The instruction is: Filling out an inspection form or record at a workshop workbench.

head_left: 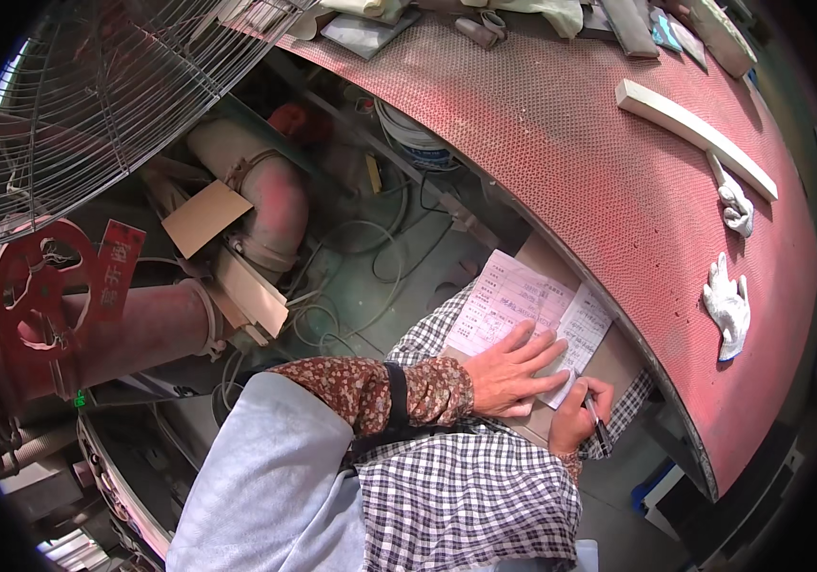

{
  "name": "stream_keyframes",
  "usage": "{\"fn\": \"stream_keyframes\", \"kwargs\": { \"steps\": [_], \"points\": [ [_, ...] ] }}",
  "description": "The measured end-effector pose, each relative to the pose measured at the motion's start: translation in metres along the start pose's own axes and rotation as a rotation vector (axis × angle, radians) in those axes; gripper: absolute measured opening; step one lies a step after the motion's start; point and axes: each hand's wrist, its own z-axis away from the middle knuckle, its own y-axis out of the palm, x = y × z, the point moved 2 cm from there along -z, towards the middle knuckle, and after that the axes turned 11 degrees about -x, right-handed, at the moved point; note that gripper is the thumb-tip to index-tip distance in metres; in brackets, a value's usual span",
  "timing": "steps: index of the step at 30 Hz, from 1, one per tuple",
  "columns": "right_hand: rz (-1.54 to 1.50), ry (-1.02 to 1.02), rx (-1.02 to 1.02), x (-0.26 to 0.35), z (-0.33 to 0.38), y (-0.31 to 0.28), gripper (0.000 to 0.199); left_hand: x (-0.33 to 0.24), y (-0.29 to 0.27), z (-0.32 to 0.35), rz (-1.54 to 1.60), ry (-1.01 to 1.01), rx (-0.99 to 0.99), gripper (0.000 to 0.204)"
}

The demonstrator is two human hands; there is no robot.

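Pink form point(496, 307), printed and bearing bluish handwriting, lay on brown board point(625, 360) over checkered apron point(470, 481); left hand point(518, 372) spread flat on it. Right hand point(580, 415) gripped dark pen point(601, 431), writing tip hard to make out. Second sheet point(585, 329): print too small to read. Red sign point(119, 270) near valve wheel point(40, 297) bore large characters. Wire guard point(118, 110) was cut off, upper left.

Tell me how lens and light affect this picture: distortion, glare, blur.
Head view: black surrounds the round fisheye image, and the red table bows toward its rim; head view: the papers and lower glove are brightly lit, the bucket dimmer; head view: the left hand shows no obvious blur.
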Motion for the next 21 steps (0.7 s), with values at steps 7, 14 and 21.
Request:
{"fn": "stream_keyframes", "kwargs": {
  "steps": [7,14,21],
  "points": [
    [-0.039,0.016,0.002,-0.0012,0.0005,0.0006,0.011,0.0004,0.0006,0.0004,-0.004,0.001,0.0,0.076],
    [-0.042,0.007,0.002,-0.0021,0.0003,0.0002,0.011,0.0006,0.002,-0.0006,-0.006,-0.005,0.031,0.078],
    [-0.047,-0.035,-0.056,-0.0026,0.0002,0.0032,0.013,-0.0004,-0.001,-0.0003,-0.02,-0.001,0.031,0.078]
  ]
}}
